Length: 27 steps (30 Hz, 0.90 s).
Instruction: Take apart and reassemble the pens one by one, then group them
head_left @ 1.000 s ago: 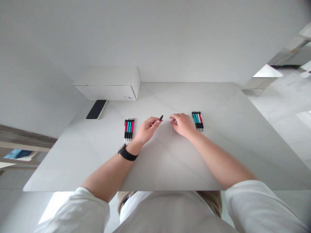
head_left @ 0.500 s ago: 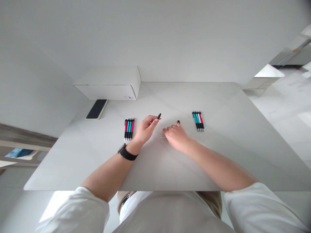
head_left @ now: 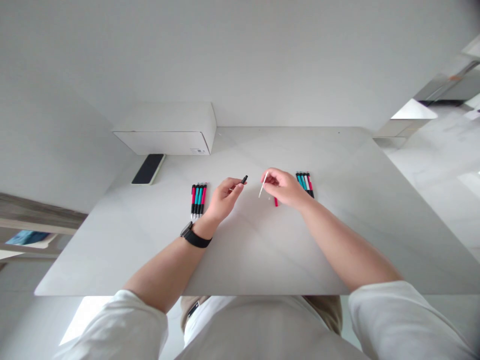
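My left hand [head_left: 225,197] is closed around a black pen part [head_left: 244,179], whose end sticks out past the thumb and fingertips. To its right, my right hand [head_left: 282,186] is raised a little over the table, pinching a thin white pen refill [head_left: 263,185] that hangs at a slant. Below the right hand lies a red pen barrel [head_left: 276,201], partly hidden by the hand. Beside the barrel is a tiny pale piece [head_left: 269,198], too small to name.
A row of several red and teal pens [head_left: 198,200] lies left of my left hand. Behind my right hand, another row of pens [head_left: 305,182] is partly covered. A phone [head_left: 148,169] and a white box [head_left: 165,142] are at the back left of the white table [head_left: 247,260].
My right hand has lifted from the table, moved up and slightly right, and now has the white refill in its fingers. The red barrel is uncovered. My left hand stays put.
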Available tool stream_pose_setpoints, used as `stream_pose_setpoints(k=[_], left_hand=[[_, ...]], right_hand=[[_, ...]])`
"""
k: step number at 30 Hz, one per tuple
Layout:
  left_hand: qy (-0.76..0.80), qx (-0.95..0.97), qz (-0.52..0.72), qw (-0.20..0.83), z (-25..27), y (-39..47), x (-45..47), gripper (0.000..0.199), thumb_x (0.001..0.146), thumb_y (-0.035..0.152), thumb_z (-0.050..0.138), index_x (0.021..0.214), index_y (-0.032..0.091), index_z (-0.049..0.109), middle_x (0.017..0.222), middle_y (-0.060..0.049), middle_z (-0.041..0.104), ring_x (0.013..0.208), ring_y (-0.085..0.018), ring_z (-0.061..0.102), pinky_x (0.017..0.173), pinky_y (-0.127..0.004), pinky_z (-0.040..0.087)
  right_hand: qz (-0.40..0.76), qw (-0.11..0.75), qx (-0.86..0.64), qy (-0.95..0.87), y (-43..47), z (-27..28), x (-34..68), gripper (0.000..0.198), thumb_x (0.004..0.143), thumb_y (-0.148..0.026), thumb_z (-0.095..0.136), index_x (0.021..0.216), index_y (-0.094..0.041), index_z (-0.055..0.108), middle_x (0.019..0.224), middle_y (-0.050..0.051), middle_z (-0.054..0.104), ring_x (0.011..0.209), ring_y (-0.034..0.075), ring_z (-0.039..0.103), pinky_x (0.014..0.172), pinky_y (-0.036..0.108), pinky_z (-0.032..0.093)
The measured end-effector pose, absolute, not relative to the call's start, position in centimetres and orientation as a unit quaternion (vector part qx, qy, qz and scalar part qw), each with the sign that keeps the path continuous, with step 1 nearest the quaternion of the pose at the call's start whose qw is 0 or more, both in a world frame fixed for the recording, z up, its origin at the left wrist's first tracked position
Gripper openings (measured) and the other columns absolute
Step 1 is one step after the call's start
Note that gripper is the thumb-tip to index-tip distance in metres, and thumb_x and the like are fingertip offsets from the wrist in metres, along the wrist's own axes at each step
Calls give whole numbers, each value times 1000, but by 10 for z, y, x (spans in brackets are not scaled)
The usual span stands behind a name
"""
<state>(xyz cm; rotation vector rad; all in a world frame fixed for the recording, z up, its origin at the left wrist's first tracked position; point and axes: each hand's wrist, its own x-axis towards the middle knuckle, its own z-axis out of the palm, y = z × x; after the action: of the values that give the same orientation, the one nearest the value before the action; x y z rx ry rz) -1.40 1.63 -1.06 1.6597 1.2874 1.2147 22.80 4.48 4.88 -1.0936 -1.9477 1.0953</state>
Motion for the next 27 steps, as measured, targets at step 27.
stream_pose_setpoints(k=[27], left_hand=[[474,713,421,299,-5,10,-6,32,101,51,60,106,23,75,99,-8,68,89,-19,65,75,-32,52]], right_hand=[[458,454,-420,-638,50,35,223,34,90,-55,64,101,-24,65,100,5,69,95,20,64,85,33,53]])
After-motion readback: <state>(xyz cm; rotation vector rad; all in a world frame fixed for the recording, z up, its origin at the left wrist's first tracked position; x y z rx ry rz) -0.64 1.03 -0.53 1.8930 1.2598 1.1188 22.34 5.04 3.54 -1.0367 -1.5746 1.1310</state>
